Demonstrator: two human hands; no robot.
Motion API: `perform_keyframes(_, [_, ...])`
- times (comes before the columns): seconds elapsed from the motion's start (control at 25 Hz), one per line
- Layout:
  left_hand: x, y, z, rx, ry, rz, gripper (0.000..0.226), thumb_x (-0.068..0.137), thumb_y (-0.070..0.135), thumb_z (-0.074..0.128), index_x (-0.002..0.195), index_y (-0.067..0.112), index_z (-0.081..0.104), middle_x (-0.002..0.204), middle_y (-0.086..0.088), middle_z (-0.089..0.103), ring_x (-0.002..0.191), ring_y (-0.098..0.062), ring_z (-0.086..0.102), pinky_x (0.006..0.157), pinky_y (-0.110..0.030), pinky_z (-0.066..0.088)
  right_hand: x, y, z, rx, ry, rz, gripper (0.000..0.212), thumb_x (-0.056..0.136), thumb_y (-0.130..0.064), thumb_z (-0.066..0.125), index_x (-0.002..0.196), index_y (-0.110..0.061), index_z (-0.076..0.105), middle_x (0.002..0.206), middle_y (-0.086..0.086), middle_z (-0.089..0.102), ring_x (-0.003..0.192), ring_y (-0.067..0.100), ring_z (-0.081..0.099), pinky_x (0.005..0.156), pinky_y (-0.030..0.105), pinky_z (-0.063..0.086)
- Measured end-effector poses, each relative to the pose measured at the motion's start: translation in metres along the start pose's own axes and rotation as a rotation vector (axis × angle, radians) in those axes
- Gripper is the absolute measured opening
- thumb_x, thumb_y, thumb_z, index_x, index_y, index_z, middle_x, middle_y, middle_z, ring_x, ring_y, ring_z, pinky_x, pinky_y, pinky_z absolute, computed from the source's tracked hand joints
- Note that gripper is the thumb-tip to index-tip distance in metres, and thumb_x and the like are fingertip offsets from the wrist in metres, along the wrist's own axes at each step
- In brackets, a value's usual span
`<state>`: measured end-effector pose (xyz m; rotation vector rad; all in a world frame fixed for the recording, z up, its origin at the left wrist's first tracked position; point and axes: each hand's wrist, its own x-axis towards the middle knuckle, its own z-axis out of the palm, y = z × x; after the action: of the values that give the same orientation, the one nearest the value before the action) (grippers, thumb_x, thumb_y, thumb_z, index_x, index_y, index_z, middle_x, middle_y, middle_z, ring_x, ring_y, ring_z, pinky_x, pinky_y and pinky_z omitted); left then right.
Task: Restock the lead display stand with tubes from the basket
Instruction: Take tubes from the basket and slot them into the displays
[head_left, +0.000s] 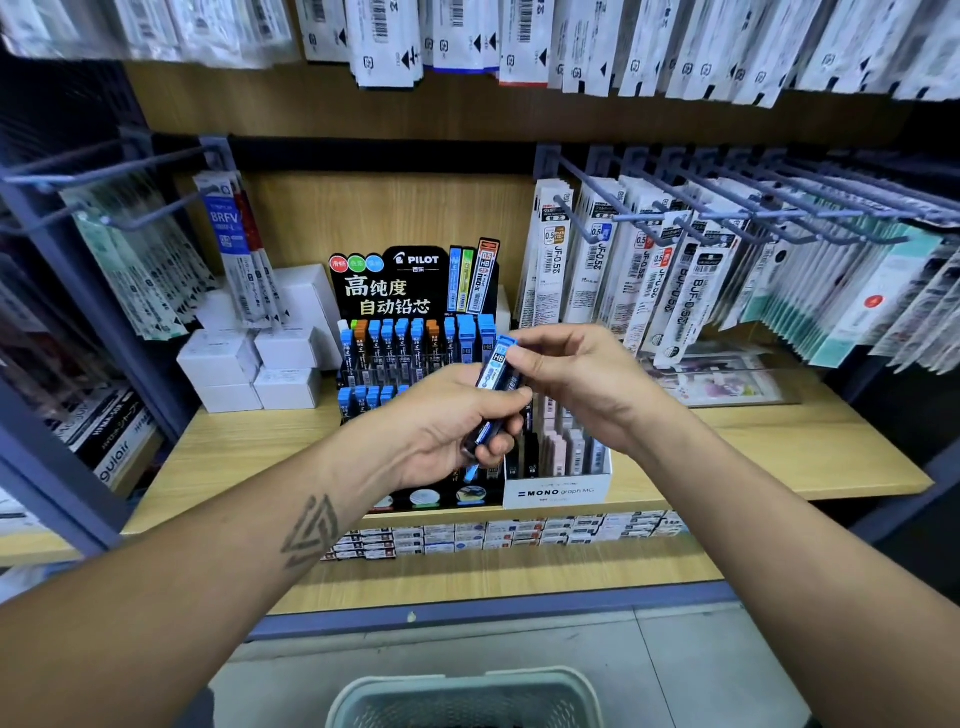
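Here, two hands (447, 421) (576, 379), one tube (497, 371)

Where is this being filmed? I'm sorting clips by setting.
Most likely a stationery shop aisle. Packaged pen refills hang in rows on pegs, a Pilot lead display stand sits on the wooden shelf, and a basket waits on the floor below.

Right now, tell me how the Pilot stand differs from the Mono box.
The Pilot stand is black, with a tall printed backboard; the Mono box is white and low. The Pilot stand holds mostly blue-capped tubes in tiers; the Mono box holds dark and pinkish packs. Both sit side by side on the wooden shelf.
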<state>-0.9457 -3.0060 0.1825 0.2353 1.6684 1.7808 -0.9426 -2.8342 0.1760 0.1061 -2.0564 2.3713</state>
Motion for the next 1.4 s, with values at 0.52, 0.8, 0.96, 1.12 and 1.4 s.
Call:
perform_keyframes(0.52, [-0.004,0.007,-0.015,0.003,0.121,0.002,0.013,0.098,0.006,0.058,0.111,0.001,0.059,0.074,-0.016,0.064,0.047,-0.015,0.047,0.040,-0.020,0.032,0.003,-0.001,-0.010,-0.020,0.136,-0.052,0.032,0.076,0.010,0.075,0.107,0.002,0.072,0.083,0.011,0.068,0.077,0.016,0.067,0.073,0.023,0.056])
perform_keyframes(0.8, [-0.004,0.009,-0.015,-0.016,0.136,0.051,0.005,0.098,0.003,0.058,0.099,0.006,0.062,0.092,-0.023,0.070,0.047,-0.016,0.049,0.041,-0.022,0.032,0.003,0.003,0.007,-0.137,0.056,-0.114,0.032,0.075,0.015,0.074,0.104,0.003,0.071,0.088,0.014,0.073,0.084,0.021,0.070,0.082,0.028,0.057])
perform_keyframes(0.96, [-0.004,0.011,-0.022,-0.025,0.235,0.083,0.007,0.098,0.003,0.057,0.103,0.004,0.061,0.088,-0.021,0.070,0.048,-0.016,0.050,0.042,-0.023,0.034,0.003,-0.006,-0.001,-0.237,0.141,-0.123,0.021,0.081,0.009,0.073,0.099,-0.001,0.073,0.092,0.016,0.075,0.083,0.018,0.070,0.077,0.026,0.058])
perform_keyframes(1.12, [-0.012,0.018,-0.029,0.006,0.249,0.094,0.012,0.097,0.006,0.058,0.107,0.001,0.062,0.073,-0.011,0.063,0.051,-0.015,0.051,0.043,-0.023,0.037,-0.006,-0.009,-0.014,-0.367,0.240,-0.091,0.017,0.085,0.008,0.069,0.085,-0.008,0.074,0.075,0.008,0.075,0.066,0.015,0.065,0.063,0.025,0.053])
perform_keyframes(1.4, [-0.039,-0.040,0.009,0.350,-0.080,-0.097,0.002,0.099,0.008,0.057,0.100,0.007,0.058,0.065,-0.008,0.054,0.047,-0.017,0.044,0.040,-0.021,0.029,-0.074,0.046,-0.047,-0.800,-0.352,0.483,0.014,0.084,0.007,0.067,0.095,0.001,0.074,0.085,0.019,0.075,0.066,0.020,0.070,0.059,0.027,0.056])
